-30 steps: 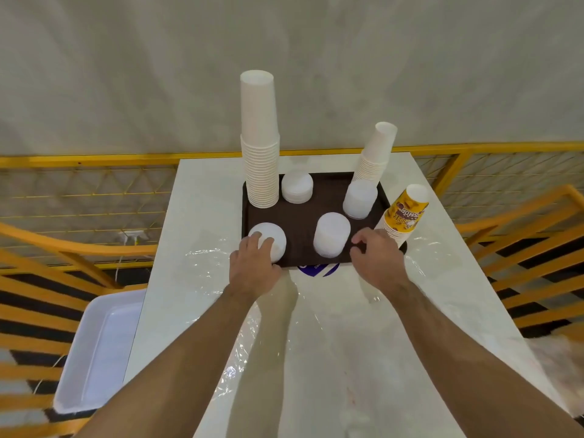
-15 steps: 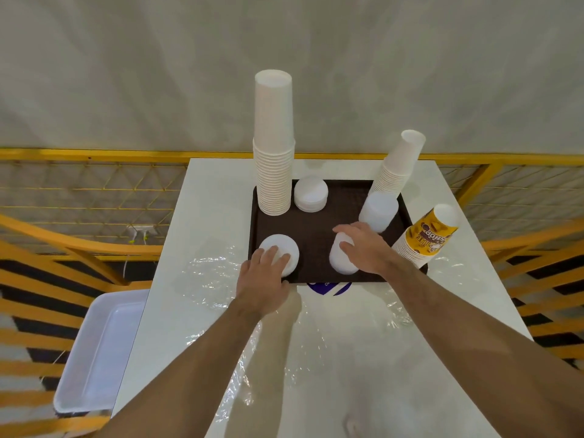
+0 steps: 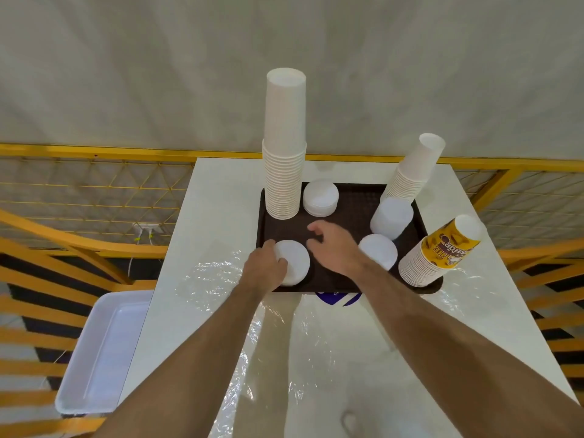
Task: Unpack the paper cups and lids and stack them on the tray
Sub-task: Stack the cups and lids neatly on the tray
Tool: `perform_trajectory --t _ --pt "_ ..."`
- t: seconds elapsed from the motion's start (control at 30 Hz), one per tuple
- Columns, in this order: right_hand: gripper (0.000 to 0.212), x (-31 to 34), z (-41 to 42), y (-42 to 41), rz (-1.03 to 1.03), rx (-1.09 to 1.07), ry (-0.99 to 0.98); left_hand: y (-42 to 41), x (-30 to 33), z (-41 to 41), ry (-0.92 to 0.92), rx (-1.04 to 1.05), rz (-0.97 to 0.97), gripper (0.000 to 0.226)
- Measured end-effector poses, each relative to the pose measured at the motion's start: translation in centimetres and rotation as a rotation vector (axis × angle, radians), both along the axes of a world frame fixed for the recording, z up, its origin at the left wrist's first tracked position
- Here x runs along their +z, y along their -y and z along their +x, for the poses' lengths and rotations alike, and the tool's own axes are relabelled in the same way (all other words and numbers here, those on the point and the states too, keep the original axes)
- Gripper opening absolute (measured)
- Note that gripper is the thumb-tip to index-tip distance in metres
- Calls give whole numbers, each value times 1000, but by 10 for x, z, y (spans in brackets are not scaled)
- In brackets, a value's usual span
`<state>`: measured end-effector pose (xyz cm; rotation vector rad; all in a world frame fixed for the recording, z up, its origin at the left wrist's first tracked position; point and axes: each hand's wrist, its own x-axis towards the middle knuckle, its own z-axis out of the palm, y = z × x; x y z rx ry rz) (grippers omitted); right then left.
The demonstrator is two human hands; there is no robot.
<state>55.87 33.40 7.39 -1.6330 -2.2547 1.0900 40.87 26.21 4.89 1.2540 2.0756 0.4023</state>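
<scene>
Two hands meet at one low lid stack point(image 3: 292, 262) at the tray's point(image 3: 347, 279) 7 o'clock corner

Left hand point(image 3: 264, 270) grips its near-left edge; right hand point(image 3: 335, 248), fingers spread and empty, hovers at its 3 o'clock, just beside it, so the left is nearer

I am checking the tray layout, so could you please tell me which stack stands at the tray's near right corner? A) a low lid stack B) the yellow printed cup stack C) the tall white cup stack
B: the yellow printed cup stack leans at the near right corner of the tray.
</scene>
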Motion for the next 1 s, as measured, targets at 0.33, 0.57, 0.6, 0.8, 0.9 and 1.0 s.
perform_trajectory --t 0.33,0.57,0.6,0.8,0.9,1.0 --pt "58 -28 -9 -12 -125 180 297 -10 -8 17 133 36 -8 47" --pt "48 13 22 -51 33 65 153 -27 -5 57 216 -57 -32 52" --pt "46 17 23 -58 53 14 111 -28 -6 60 234 -62 -37 53" --pt "59 10 6 -118 100 -112 40 -29 -13 54 337 42 -48 58" --pt "64 -1 -12 -143 79 1 191 -29 -15 50 384 57 -52 57" --pt "69 -12 -28 -159 74 181 359 -29 -18 48 408 30 -61 58"
